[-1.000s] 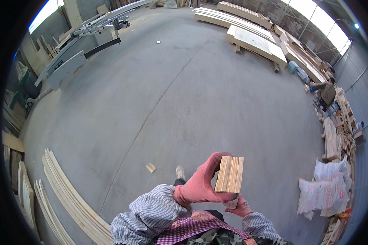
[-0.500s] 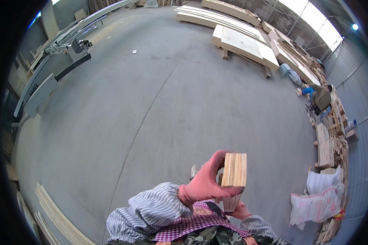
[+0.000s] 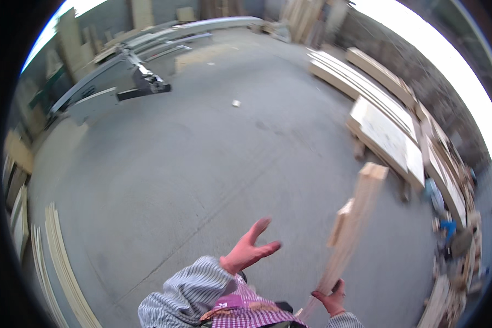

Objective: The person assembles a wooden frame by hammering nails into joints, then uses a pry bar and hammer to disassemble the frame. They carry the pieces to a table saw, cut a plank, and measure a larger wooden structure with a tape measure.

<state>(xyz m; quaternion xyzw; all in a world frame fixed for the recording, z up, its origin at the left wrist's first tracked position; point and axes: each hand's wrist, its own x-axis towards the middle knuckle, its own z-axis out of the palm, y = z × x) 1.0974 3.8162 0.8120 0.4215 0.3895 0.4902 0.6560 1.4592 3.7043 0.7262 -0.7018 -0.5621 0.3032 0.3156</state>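
A long, narrow bundle of wooden strips (image 3: 351, 229) rises tilted from my body toward the right, its square end up and away from me. Near its lower part, my right hand (image 3: 333, 298), in a pinkish-red glove, is closed on it. A shorter piece of wood (image 3: 340, 223) shows along the bundle's left side; whether it is attached cannot be told. My left hand (image 3: 249, 250), gloved alike, holds nothing, with thumb and fingers spread apart to the left of the bundle.
Pale boards (image 3: 388, 134) lie stacked on blocks at the right. A long grey machine (image 3: 106, 98) stands at the far left. Long wooden strips (image 3: 65, 262) lie on the floor at the lower left. Someone in dark clothing (image 3: 461, 243) is low down by the right-hand wood piles.
My left hand has let go of the wood bundle and opened. The bundle has swung up and right in my right hand, showing its length. The view has turned right.
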